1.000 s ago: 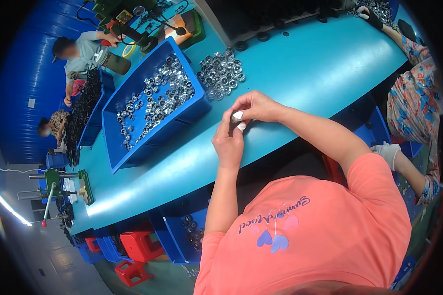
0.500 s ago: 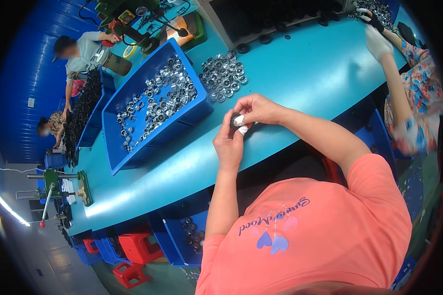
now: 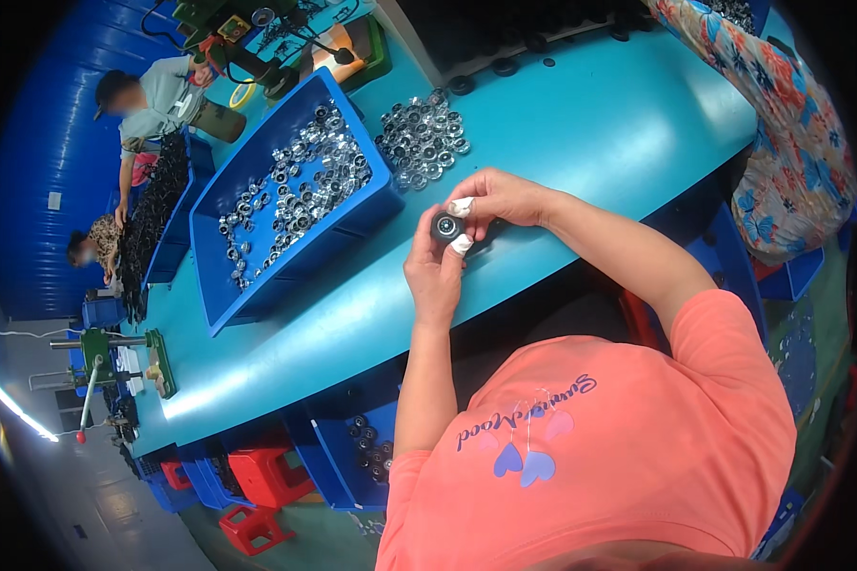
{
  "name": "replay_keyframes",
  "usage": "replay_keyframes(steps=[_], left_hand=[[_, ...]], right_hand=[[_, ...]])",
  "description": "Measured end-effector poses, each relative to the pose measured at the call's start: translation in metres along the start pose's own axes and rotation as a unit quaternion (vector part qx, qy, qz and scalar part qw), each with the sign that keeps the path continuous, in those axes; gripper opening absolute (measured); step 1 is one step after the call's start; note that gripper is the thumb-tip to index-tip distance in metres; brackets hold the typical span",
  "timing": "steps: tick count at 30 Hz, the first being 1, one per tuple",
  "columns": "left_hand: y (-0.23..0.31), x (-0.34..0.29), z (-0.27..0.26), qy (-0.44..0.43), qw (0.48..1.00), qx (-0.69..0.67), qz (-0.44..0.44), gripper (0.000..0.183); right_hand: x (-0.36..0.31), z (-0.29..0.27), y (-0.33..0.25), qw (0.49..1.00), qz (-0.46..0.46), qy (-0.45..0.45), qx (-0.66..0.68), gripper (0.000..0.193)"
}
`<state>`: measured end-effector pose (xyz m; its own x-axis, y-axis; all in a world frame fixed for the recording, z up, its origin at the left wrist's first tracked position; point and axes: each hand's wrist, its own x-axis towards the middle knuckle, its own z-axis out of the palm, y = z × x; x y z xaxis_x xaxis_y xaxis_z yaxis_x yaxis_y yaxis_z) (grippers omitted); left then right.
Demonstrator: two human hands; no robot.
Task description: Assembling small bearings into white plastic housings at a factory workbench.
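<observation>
Between my two hands, over the near edge of the turquoise table, is a small black wheel with a shiny metal centre. My left hand grips it from the near left side, and my right hand from the far right. White wrapping covers both thumb tips, which press at the wheel's rim. The wheel's flat face is turned up; its underside is hidden by my fingers. Just beyond my hands lies a heap of shiny clear-and-metal round parts. Left of that stands a large blue bin holding more of them.
A co-worker in a floral garment leans over the table at right. Two people stand at far left by black strip-like parts. A green lever press sits at the table's left end. Below are red stools and a blue bin of dark wheels.
The wheel has turned so that its face with the metal centre shows, and my thumbs have spread apart along its rim. The co-worker at right has bent forward across the table.
</observation>
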<state>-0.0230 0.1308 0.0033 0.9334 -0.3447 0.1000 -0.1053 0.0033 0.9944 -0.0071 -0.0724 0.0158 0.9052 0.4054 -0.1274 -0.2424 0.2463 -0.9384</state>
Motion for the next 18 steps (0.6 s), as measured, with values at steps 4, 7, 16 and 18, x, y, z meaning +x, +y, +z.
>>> replay_keyframes(steps=[4, 7, 16, 18], left_hand=[[-0.001, -0.001, 0.0, -0.004, 0.995, 0.091, 0.04, 0.051], [-0.015, 0.001, 0.0, 0.009, 0.971, 0.197, 0.135, 0.048], [-0.007, 0.001, 0.0, -0.014, 0.998, 0.043, 0.032, 0.052], [0.0, 0.001, -0.001, -0.025, 0.999, 0.019, 0.01, 0.053]], right_hand=[[0.0, 0.002, -0.001, 0.999, -0.001, 0.005, -0.036, 0.028], [0.001, 0.004, 0.004, 0.998, -0.007, 0.019, -0.054, 0.026], [-0.001, -0.001, 0.0, 1.0, 0.006, 0.013, -0.027, 0.027], [-0.003, -0.001, -0.002, 1.0, 0.002, 0.01, -0.003, 0.028]])
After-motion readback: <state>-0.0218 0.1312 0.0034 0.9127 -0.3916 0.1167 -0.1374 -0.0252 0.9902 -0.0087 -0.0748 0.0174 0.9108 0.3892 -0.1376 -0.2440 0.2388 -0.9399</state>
